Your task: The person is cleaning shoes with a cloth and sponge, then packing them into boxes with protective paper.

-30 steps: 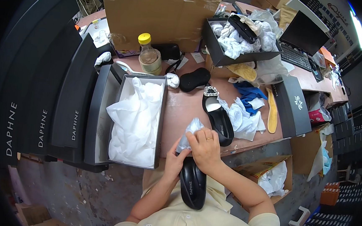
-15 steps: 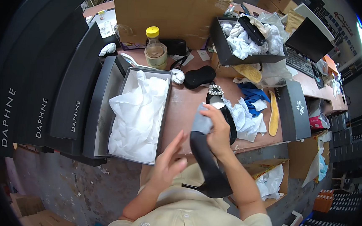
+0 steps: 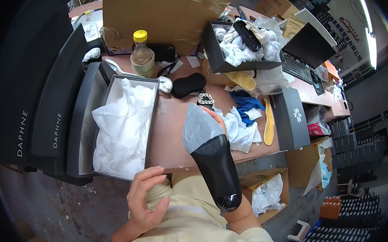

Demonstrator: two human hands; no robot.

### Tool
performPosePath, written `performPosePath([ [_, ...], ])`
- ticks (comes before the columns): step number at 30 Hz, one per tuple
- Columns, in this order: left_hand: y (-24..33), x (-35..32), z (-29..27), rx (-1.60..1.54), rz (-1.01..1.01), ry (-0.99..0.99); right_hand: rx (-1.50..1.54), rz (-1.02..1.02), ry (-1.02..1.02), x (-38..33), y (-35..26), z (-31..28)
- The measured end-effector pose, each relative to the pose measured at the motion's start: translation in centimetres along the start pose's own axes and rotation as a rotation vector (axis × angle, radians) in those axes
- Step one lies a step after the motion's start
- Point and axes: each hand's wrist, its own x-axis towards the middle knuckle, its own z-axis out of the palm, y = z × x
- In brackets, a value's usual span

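The person's right hand [image 3: 216,119] holds a black shoe [image 3: 215,167] from behind, and most of that hand is hidden by it, so I can make out only some fingers along one side; the shoe hangs in the air over the near edge of the pinkish table [image 3: 170,137], its pointed toe, under a grey covering [image 3: 201,128], aimed at the far side and its glossy heel end towards the person's lap; the left hand [image 3: 145,201] is bare of anything, its fingers loosely spread and the thumb apart, just off the near edge.

By the left end of that edge sits an open box [image 3: 150,131] full of rumpled white paper [image 3: 122,129], with tall dark boxes [image 3: 48,111] standing left of it; behind the raised shoe, a sparkly buckle [image 3: 206,98] peeps out from a second shoe, mostly covered from here; a black case [image 3: 189,85] lies near it, and a bottle with a yellow cap [image 3: 142,59] stands further back.

Towards the right edge I see more crumpled paper [image 3: 237,131], a blue cloth [image 3: 244,104], a yellow insole [image 3: 269,124] and a dark grey box [image 3: 290,121]; near the far edge another box [image 3: 247,67] brims with paper wads.
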Motion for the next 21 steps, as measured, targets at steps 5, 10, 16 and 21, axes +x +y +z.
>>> performPosePath([
  [5, -0.5, -0.7, 0.7, -0.021, 0.021, -0.055, 0.118, 0.155, 0.006, 1.1, -0.3, -1.3],
  [10, -1.9, -1.5, 1.5, -0.016, -0.020, -0.174, 0.451, 0.378, -0.233, 1.9, 0.3, -3.5],
  [16, -1.4, 0.3, 3.6, 0.253, 0.237, -0.156, 0.612, 0.355, -0.320, 1.0, 1.9, -2.4],
  [21, -1.5, 1.8, 4.5, 0.535, 0.377, -0.293, -0.085, 0.063, -0.206, 1.5, 2.8, -4.9],
])
